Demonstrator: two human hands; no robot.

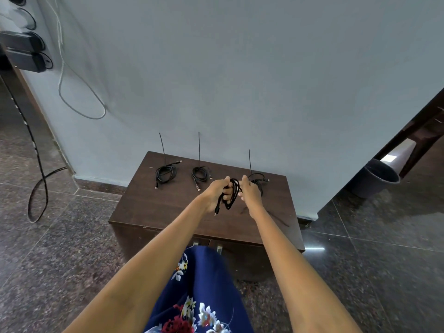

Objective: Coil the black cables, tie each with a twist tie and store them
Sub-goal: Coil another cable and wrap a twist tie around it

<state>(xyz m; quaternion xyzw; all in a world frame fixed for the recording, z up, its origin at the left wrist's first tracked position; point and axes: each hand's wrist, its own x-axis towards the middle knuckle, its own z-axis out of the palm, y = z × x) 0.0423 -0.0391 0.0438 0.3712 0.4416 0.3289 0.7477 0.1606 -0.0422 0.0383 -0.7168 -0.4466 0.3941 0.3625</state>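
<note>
Above the brown cabinet (168,207), left hand (217,192) & right hand (249,192) pinch the black cable coil (231,197); loops want keeping even, w/ plug end tucked before tying.

Dark wooden cabinet (153,207) — three coiled cables (165,173) lie on top.

A thin black cable (231,193) gathered into loose loops is held above the middle of the dark brown wooden cabinet top (149,205), one plug end dangling below the loops. Two further coiled black cables (165,173) (200,174) are laid near the cabinet's back edge, towards its left corner, each with a straight black twist tie (162,146) (199,147) standing behind it. A third, looser black cable (257,179) is laid towards the back right corner, with another tie (250,161) upright behind.
</note>
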